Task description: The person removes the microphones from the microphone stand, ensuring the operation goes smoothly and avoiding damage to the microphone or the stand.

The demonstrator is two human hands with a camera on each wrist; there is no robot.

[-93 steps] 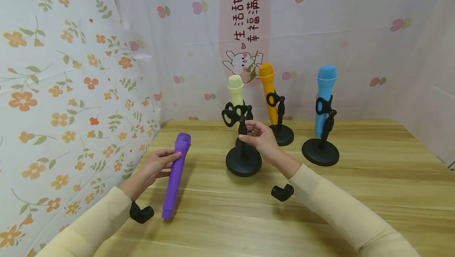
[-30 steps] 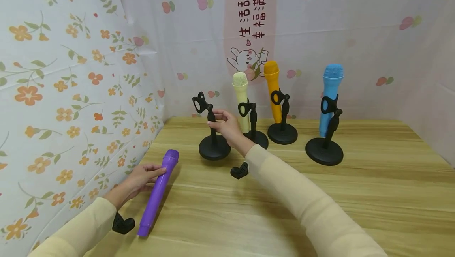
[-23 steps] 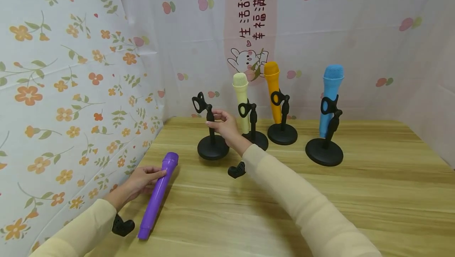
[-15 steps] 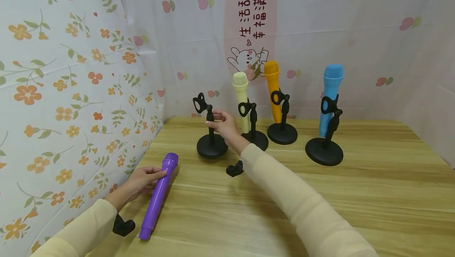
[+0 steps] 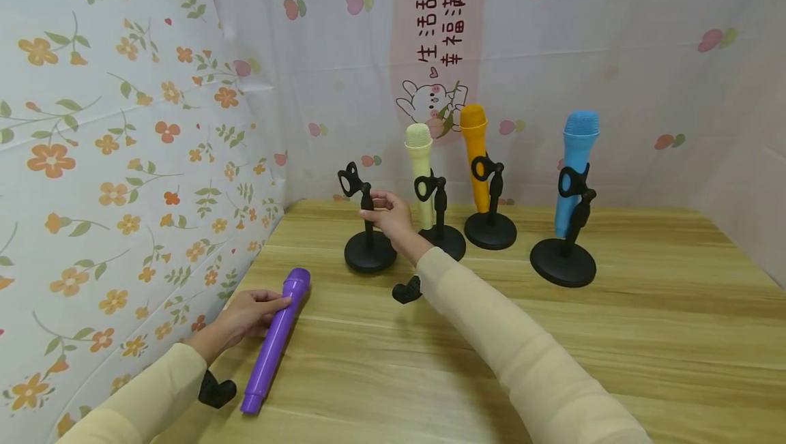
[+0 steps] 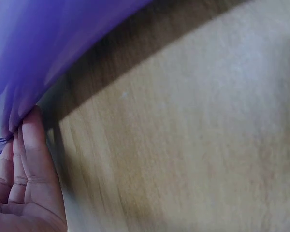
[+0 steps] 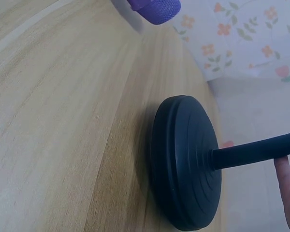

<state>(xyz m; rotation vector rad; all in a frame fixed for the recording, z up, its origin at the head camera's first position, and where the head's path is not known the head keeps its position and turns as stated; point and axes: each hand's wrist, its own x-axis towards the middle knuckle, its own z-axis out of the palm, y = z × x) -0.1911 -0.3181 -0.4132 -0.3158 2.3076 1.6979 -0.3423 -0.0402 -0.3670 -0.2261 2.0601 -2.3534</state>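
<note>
Fingers of the right hand (image 5: 387, 215) pinch the empty stand (image 5: 368, 239) upright, steadying it, while the left hand (image 5: 248, 314) lies relaxed against the purple microphone (image 5: 275, 340).

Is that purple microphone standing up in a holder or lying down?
Lying down. The purple microphone lies flat on the wooden table, the left hand touching it; the empty stand holds nothing.

Both arms reach forward in cream sleeves, the left hand (image 5: 248, 313) low with fingers extended, the right hand (image 5: 387, 212) farther out, fingers curled.
</note>
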